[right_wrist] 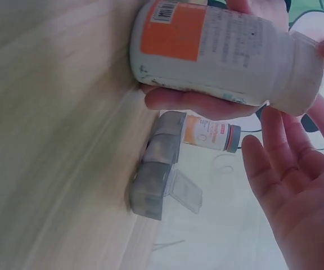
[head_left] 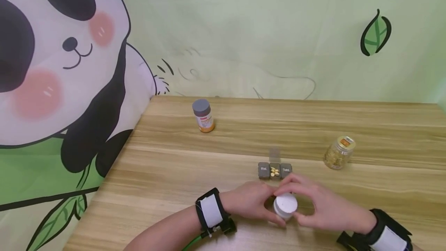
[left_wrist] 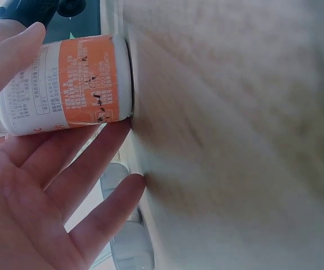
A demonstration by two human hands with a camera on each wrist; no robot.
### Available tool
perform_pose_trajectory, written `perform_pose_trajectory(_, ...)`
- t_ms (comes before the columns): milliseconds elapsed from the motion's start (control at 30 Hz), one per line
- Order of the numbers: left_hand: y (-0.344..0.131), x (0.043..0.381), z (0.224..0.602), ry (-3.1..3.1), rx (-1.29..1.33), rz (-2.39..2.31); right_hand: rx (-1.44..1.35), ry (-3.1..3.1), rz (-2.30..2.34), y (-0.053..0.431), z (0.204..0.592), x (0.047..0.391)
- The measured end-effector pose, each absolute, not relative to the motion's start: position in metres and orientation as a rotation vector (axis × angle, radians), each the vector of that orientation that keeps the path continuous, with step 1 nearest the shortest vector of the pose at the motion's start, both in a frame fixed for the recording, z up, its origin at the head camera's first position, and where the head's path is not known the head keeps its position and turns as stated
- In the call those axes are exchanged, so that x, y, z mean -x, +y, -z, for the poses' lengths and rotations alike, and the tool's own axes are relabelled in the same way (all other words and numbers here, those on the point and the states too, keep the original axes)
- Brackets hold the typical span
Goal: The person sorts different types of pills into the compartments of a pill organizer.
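Note:
A white pill bottle with an orange label stands upright on the table. My left hand holds its body, thumb on one side and fingers behind it. My right hand pinches the white cap between thumb and fingertips; the cap sits on the bottle's neck. Just beyond my hands lies a small grey pill organizer. Its middle compartment has the lid up and holds several yellowish pills. The compartments on both sides, marked Wed. and Tues., have their lids down.
Farther back on the left stands a supplement bottle with a grey lid. A clear jar with a gold lid and yellowish contents stands to the right. The wooden table ends at a green panda-print backdrop.

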State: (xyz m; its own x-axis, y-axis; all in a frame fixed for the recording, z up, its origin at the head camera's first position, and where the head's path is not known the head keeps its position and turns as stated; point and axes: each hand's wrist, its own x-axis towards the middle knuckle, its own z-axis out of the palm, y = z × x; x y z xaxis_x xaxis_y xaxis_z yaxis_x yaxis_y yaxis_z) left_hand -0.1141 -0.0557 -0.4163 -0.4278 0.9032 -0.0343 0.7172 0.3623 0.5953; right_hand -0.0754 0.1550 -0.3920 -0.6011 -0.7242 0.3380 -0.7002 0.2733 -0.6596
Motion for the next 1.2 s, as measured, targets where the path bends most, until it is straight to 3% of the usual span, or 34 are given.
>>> perform_pose_trajectory(533, -0.056, 0.115, 0.416, 2.283, -1.438, -0.713, 1.287, 3.058, 0.933, 0.143, 0.396, 0.072)
perform_pose_trajectory(800, -0.056, 0.114, 0.416, 2.305, -1.444, -0.701, 1.505, 2.721, 1.166, 0.15, 0.394, 0.064)
perform_pose_trajectory(1200, -0.056, 0.114, 0.416, 2.277, -1.456, -0.728, 1.436, 2.753, 1.236, 0.149, 0.402, 0.067)
